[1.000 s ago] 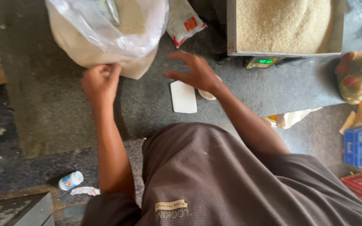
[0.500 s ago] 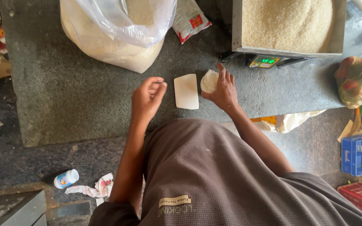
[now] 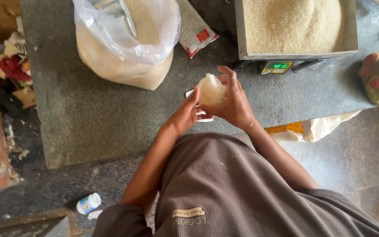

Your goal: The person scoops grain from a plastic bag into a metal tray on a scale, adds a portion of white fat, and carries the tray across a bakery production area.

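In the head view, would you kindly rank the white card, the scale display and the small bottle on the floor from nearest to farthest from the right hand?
1. White card: on the counter, partly hidden under the hands, just below the right hand.
2. Scale display: ahead of the hand, slightly to the right, under the metal tray.
3. Small bottle: on the floor, far to the lower left.

small grain shop, I'm at a grey stone counter [image 3: 110, 118], digital scale [image 3: 277, 67] with a steel tray of white grain [image 3: 292, 24], big open plastic sack of grain [image 3: 123, 44] with a scoop inside, sealed packet [image 3: 196, 28], bagged goods and crates around the floor
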